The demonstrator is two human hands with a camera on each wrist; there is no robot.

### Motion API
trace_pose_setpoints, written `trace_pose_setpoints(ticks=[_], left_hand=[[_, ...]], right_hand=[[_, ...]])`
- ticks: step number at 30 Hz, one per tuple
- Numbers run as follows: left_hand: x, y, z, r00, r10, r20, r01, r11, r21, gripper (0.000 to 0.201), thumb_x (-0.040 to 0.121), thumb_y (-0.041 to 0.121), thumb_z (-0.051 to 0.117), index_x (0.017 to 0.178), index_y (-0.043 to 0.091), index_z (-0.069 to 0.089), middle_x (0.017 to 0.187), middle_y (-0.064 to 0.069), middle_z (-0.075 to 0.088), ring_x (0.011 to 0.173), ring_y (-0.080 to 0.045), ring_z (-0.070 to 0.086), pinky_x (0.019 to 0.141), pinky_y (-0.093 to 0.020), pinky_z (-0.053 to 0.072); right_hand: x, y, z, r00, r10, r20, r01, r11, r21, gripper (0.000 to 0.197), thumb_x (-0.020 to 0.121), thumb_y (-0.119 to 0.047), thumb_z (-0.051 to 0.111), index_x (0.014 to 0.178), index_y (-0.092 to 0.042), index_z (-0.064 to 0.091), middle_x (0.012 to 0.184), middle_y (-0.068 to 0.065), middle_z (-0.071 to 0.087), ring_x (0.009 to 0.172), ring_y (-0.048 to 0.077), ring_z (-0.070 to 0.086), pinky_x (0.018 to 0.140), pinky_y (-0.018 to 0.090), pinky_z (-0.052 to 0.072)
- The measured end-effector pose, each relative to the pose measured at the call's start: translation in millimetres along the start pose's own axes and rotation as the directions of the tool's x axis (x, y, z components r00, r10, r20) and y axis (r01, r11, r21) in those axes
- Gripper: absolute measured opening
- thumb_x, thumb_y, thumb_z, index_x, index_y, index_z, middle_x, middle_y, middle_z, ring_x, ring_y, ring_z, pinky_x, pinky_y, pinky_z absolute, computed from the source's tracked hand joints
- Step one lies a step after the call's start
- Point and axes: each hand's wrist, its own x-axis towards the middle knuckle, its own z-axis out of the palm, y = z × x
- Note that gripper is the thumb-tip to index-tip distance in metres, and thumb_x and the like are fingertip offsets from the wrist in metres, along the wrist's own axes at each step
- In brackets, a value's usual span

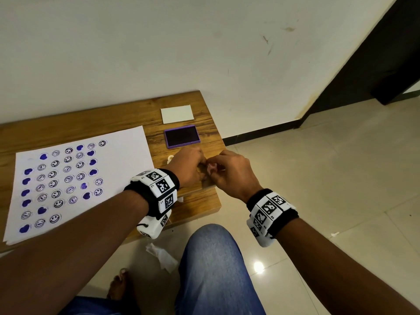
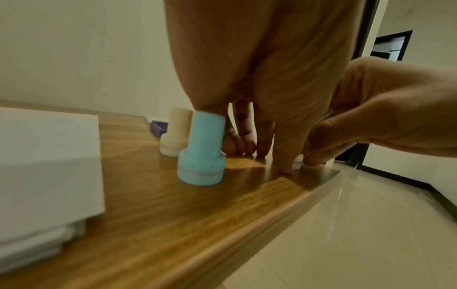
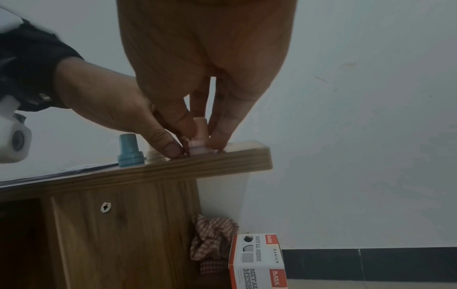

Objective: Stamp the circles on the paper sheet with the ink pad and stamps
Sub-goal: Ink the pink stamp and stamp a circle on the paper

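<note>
Together, both hands (image 3: 173, 125) pinch the upright pink stamp (image 3: 199, 136) at the table (image 3: 173, 170) edge.

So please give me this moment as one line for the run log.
right hand: pinches pink stamp | left hand: touches its base | pink stamp: on table | blue stamp: standing | ink pad: uncovered

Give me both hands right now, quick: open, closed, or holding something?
Left hand: fingertips down on the table against the pink stamp's base; a grip cannot be told.
Right hand: pinching the pink stamp, which stands at the table edge.
</note>
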Motion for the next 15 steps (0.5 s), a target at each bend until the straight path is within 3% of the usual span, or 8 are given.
trace_pose_setpoints(ticks=[11,15], left_hand=[[-0.6,3.4,-5.0,0.999,-0.034,0.02,0.034,0.999,-0.018,0.027,0.08,0.02,0.072,0.104,0.01,0.069,0.109,-0.007,0.061,0.099,-0.025,0.057,0.089,-0.039,0.051],[-2.5,4.2,-4.7,0.999,-0.026,0.018,0.026,1.0,0.005,0.024,0.083,0.014,0.068,0.106,0.01,0.067,0.11,-0.008,0.061,0.102,-0.025,0.057,0.089,-0.033,0.049]], right_hand=[[-8.3,-5.1,0.7,0.998,-0.047,-0.037,0.046,0.998,-0.032,0.022,0.091,-0.019,0.069,0.112,-0.017,0.075,0.095,0.004,0.07,0.078,0.022,0.065,0.068,0.038,0.058],[-7.2,-4.1,-0.4,0.999,-0.005,-0.038,0.006,1.0,0.021,0.018,0.092,-0.017,0.067,0.107,-0.018,0.075,0.092,0.002,0.075,0.079,0.019,0.068,0.071,0.04,0.059]])
